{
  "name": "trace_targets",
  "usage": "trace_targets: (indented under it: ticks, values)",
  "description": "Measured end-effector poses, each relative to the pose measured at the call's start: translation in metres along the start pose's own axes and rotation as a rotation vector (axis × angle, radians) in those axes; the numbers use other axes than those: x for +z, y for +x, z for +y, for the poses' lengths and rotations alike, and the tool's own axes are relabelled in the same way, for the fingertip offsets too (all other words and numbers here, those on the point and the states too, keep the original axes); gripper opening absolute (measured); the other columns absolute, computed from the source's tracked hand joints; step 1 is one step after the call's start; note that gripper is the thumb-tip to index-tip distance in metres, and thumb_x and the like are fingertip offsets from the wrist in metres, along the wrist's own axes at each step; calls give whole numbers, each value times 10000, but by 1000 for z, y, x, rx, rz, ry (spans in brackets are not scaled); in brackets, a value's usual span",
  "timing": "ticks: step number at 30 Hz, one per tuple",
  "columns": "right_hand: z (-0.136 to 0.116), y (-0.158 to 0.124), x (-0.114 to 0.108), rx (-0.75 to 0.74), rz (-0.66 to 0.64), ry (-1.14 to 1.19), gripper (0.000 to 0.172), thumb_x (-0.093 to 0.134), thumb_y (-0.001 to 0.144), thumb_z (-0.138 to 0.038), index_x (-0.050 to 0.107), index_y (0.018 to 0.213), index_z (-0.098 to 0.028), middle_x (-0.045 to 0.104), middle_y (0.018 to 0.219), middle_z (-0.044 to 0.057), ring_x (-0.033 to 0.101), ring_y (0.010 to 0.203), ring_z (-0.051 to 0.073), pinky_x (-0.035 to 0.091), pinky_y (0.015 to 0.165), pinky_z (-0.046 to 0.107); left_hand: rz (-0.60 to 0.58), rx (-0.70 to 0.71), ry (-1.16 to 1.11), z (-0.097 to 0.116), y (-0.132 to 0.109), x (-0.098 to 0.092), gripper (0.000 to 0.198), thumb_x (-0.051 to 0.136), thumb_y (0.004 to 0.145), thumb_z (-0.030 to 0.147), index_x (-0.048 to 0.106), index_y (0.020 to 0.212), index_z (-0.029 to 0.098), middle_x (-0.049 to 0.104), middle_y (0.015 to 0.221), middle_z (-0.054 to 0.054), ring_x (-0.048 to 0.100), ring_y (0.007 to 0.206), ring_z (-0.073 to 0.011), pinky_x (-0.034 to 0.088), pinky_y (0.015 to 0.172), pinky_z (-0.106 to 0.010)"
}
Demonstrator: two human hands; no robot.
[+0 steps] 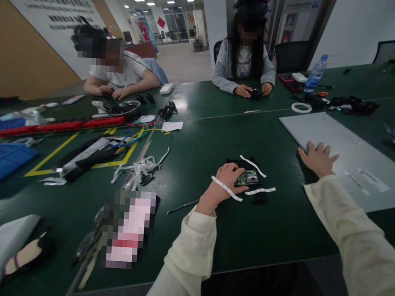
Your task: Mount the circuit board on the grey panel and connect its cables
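My left hand (225, 180) is curled around the left side of a small green circuit board (249, 179), its thumb along the near edge and its fingers along the far edge. Dark parts lie around the board, partly hidden by the hand. One white paper-like strip (226, 188) crosses the back of this hand. A second strip (254, 165) lies at the board's far side, and a third strip (260, 191) at its near side. My right hand (318, 159) rests with fingers spread on the left part of a flat grey panel (348, 144).
A roll of white tape (301, 108) and a water bottle (316, 74) stand beyond the panel. Left of me are crumpled white strips (142, 169), a phone-shaped blurred thing (132, 229), a blue basket (5, 163) and cables. Two people sit across the green table (198, 139).
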State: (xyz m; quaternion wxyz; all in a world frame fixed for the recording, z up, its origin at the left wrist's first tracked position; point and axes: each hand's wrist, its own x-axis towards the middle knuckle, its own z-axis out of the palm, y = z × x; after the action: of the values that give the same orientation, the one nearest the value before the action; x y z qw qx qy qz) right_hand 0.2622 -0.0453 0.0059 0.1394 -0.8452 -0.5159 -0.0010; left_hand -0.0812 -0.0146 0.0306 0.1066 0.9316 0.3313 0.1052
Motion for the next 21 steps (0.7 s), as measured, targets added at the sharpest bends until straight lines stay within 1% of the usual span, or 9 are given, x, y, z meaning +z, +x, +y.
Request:
trace_targets:
  ticks: [1, 3, 5, 7, 12, 16, 21]
  values:
    - [7, 3, 9, 46, 23, -17, 624, 264, 918, -565, 468, 1307, -121, 393, 1335, 266, 305, 1254, 456, 316, 879, 637, 0, -9, 8, 0, 0, 1, 573, 648, 766, 489, 496, 1260, 240, 501, 1166, -86, 472, 1109, -274, 415, 943, -444]
    - [19, 8, 23, 90, 48, -31, 660, 247, 897, -601, 457, 1315, -134, 361, 1361, 263, 269, 1263, 469, 275, 892, 656, -2, -22, 18, 1, 1, 3, 581, 650, 759, 506, 497, 1257, 250, 500, 1155, -82, 470, 1093, -272, 411, 938, -445]
    - [26, 12, 33, 85, 43, -54, 682, 227, 885, -616, 436, 1332, -145, 338, 1383, 256, 267, 1260, 467, 243, 902, 676, -6, -28, 28, 1, 1, 3, 599, 647, 755, 525, 492, 1265, 252, 498, 1149, -81, 466, 1085, -271, 408, 935, -445]
    - [27, 12, 37, 74, 35, -80, 693, 208, 879, -622, 423, 1346, -158, 327, 1398, 246, 278, 1253, 458, 217, 909, 695, -10, -23, 38, 1, 1, 3, 615, 635, 757, 542, 485, 1277, 250, 496, 1142, -81, 464, 1078, -269, 408, 929, -441]
    - [14, -4, 35, 10, 44, -131, 684, 196, 884, -619, 404, 1368, -183, 318, 1424, 220, 277, 1266, 436, 218, 923, 698, 5, -9, 58, 2, 3, 1, 577, 619, 766, 537, 519, 1250, 237, 502, 1107, -79, 462, 1056, -265, 394, 945, -451]
    - [1, -22, 29, -94, 40, -167, 676, 206, 892, -608, 399, 1376, -178, 331, 1431, 204, 280, 1278, 425, 249, 943, 665, 72, -12, 52, 2, 5, -5, 565, 640, 756, 501, 534, 1237, 226, 509, 1095, -82, 453, 1076, -271, 371, 979, -459]
    - [-14, -43, 22, -234, 0, -169, 665, 205, 899, -603, 384, 1397, -201, 343, 1447, 170, 286, 1299, 416, 268, 965, 643, 170, -20, 19, -1, 5, -16, 583, 654, 752, 463, 517, 1261, 214, 500, 1129, -92, 437, 1107, -274, 387, 976, -451]
